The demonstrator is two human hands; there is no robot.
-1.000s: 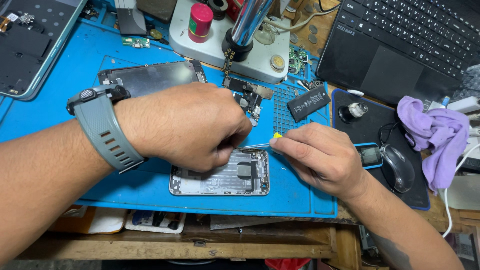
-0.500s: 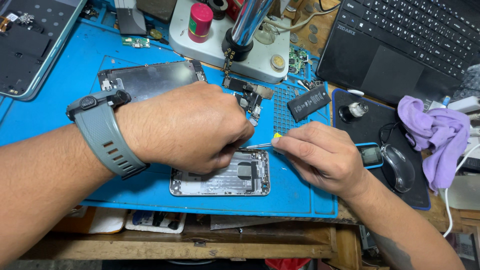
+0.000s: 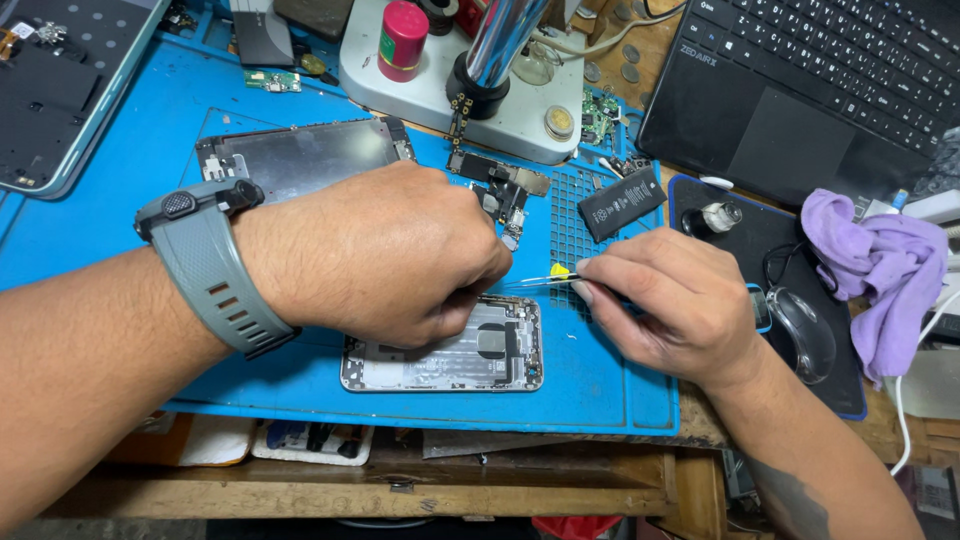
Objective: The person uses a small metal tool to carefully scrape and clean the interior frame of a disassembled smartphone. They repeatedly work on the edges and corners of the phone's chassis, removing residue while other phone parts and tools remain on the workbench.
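We see two bare hands at work over an opened phone (image 3: 450,358) that lies flat, inside up, on a blue mat (image 3: 120,180). The left hand (image 3: 385,255), with a grey watch (image 3: 205,255) on its wrist, is curled into a loose fist and rests on the upper left part of the phone; its fingertips are turned under, so we cannot tell what, if anything, they pinch. The right hand (image 3: 670,305) has its thumb and forefinger pressed together on thin tweezers (image 3: 545,280) with a yellow mark, held nearly level. The tweezer tip points left towards the left hand, just above the phone's top edge; where it ends is hidden.

Behind the left hand we note a detached screen panel (image 3: 300,155) lying face down on the mat, and a small circuit board (image 3: 500,190) just beyond the knuckles. A black battery (image 3: 622,203) lies tilted near the right hand. A white stand base (image 3: 440,90) carries a red cap (image 3: 403,38). To the right lie a laptop (image 3: 820,80), a mouse (image 3: 805,330) and a purple cloth (image 3: 880,270).
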